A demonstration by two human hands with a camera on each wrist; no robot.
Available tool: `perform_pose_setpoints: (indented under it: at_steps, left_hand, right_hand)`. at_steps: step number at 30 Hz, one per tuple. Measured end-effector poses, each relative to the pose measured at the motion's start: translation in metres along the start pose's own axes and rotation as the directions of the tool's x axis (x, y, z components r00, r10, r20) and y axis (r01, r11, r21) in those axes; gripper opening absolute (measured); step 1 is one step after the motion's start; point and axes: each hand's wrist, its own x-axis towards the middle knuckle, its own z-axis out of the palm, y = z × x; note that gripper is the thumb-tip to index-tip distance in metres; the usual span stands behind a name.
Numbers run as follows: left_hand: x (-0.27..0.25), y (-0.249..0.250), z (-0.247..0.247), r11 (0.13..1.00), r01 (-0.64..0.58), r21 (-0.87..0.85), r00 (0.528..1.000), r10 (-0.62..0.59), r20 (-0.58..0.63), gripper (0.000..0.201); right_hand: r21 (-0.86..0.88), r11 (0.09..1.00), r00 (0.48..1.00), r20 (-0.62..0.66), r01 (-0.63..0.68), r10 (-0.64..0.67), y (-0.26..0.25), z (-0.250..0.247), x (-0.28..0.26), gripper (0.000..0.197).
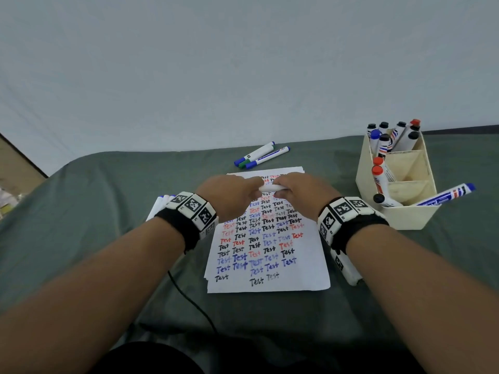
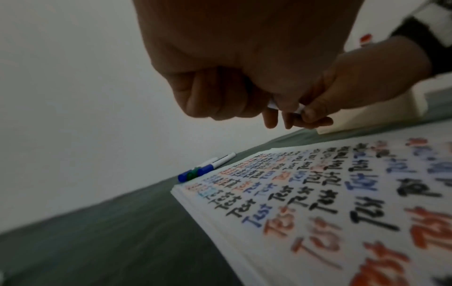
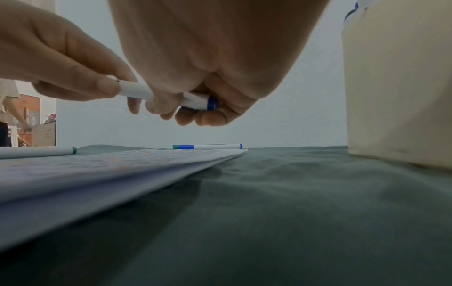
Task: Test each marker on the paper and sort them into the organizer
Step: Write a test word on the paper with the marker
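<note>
Both hands hold one white marker point(image 1: 270, 188) level above the top of the paper point(image 1: 270, 255), which is covered with "Test" in black, blue and red. My left hand point(image 1: 252, 188) grips its left end and hides it. My right hand point(image 1: 282, 191) curls round the other end. In the right wrist view the marker point(image 3: 137, 91) shows a blue end plug inside my right hand point(image 3: 195, 112), with my left hand point(image 3: 80, 81) on the far end. The left wrist view shows my left hand point(image 2: 244, 104) as a fist, with only a sliver of the marker point(image 2: 298, 108). The cream organizer point(image 1: 405, 217) stands to the right.
The organizer holds several markers with black, blue and red caps; one blue-capped marker point(image 1: 445, 197) leans out of its front. Three markers point(image 1: 259, 156) lie beyond the paper. More markers point(image 1: 162, 203) lie under my left wrist. A black cable point(image 1: 189, 298) runs over the green cloth.
</note>
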Motion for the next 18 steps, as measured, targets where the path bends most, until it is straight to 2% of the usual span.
perform_pose_setpoints:
  at_steps: [4, 7, 8, 9, 11, 13, 15, 18]
  left_hand:
    - [-0.001, -0.011, 0.005, 0.992, 0.11, -0.062, 0.994, -0.108, 0.031, 0.039]
    - [-0.004, -0.025, 0.013, 0.93, 0.238, -0.282, 0.971, -0.237, 0.035, 0.073]
    - [-0.006, -0.03, 0.016, 0.88, 0.274, -0.387, 0.958, -0.285, 0.029, 0.072]
    - [-0.008, -0.036, 0.02, 0.829, 0.304, -0.469, 0.944, -0.33, 0.029, 0.062]
    - [-0.01, -0.048, 0.026, 0.782, 0.362, -0.508, 0.92, -0.386, 0.062, 0.043]
    - [-0.014, -0.058, 0.03, 0.813, 0.408, -0.416, 0.909, -0.406, 0.097, 0.033]
    - [-0.017, -0.068, 0.032, 0.845, 0.424, -0.326, 0.905, -0.412, 0.11, 0.025]
    - [-0.016, -0.081, 0.031, 0.898, 0.394, -0.196, 0.917, -0.369, 0.15, 0.022]
  right_hand:
    - [0.01, 1.0, 1.0, 0.018, -0.018, 0.018, 0.004, 0.0, 0.001, 0.011]
    - [-0.012, 0.999, 0.999, 0.015, -0.039, 0.039, 0.006, 0.001, 0.002, 0.018]
    - [0.003, 0.999, 0.999, 0.001, -0.049, 0.049, 0.007, 0.001, 0.002, 0.023]
    - [0.024, 0.998, 0.999, -0.015, -0.052, 0.052, 0.008, 0.002, 0.001, 0.03]
    - [0.055, 0.998, 0.999, -0.041, -0.029, 0.031, 0.008, 0.002, -0.001, 0.046]
    - [0.045, 0.999, 0.996, -0.081, -0.018, 0.021, 0.008, 0.003, -0.001, 0.048]
    - [0.014, 0.999, 0.989, -0.14, -0.042, 0.044, 0.009, 0.003, 0.0, 0.038]
    - [0.04, 0.996, 0.982, -0.172, -0.075, 0.081, 0.01, 0.004, 0.001, 0.038]
